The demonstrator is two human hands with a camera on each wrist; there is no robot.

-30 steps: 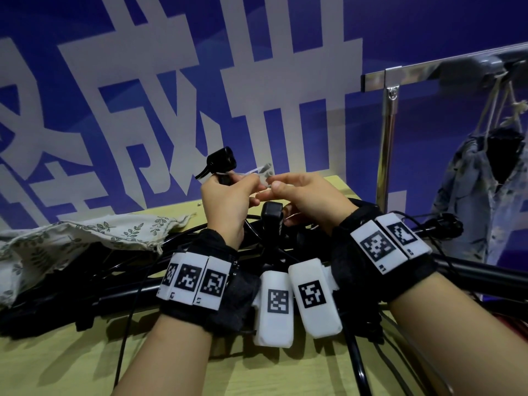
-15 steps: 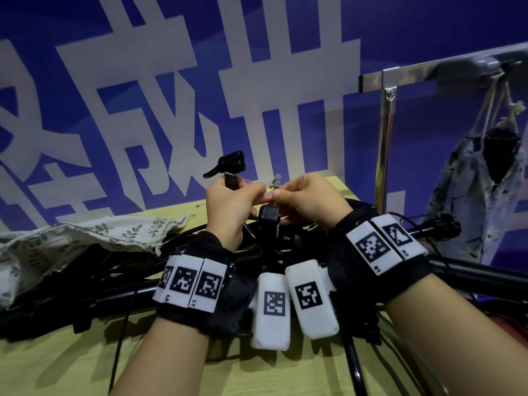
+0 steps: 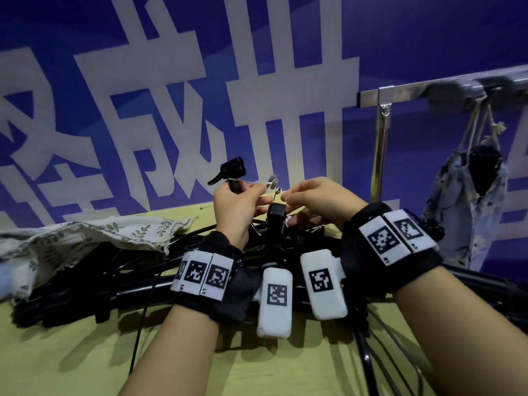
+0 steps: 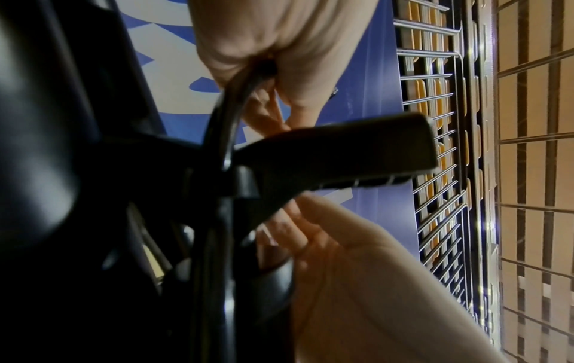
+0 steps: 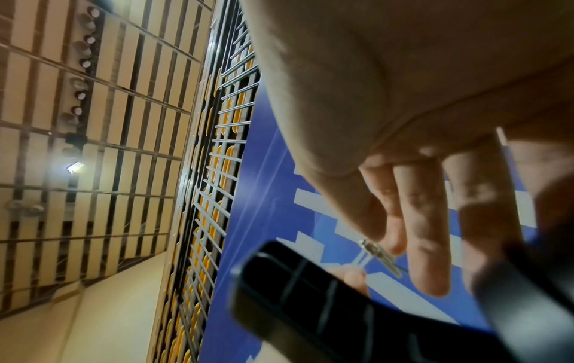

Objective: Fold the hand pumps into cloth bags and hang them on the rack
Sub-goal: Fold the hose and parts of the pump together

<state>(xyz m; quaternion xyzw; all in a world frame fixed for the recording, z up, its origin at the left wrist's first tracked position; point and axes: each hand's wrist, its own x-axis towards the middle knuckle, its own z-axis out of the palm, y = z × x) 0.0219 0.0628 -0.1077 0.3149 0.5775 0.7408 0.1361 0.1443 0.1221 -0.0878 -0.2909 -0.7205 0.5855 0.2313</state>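
Note:
Black hand pumps (image 3: 85, 292) lie in a tangle across the yellow table (image 3: 71, 361). My left hand (image 3: 238, 207) is raised over them and grips a pump's black hose (image 4: 226, 108) just below its nozzle head (image 3: 233, 168), together with a clear plastic holder (image 3: 270, 181). My right hand (image 3: 311, 200) pinches a small metal needle adapter (image 5: 377, 253) beside that holder. A black pump handle (image 3: 275, 221) stands between both wrists. A leaf-print cloth bag (image 3: 74, 241) lies flat at the left. A filled floral bag (image 3: 471, 207) hangs from the metal rack (image 3: 405, 91).
A blue wall with large white characters (image 3: 200, 95) stands right behind the table. The rack's chrome post (image 3: 381, 150) rises at the table's right end. Loose black hoses (image 3: 380, 361) trail over the near edge. A thin metal pin (image 3: 206, 207) lies near the wall.
The nozzle head has turned from pointing right to tilting up-left in my left hand. My right hand has drawn slightly away from the left, and the needle adapter now shows at its fingertips.

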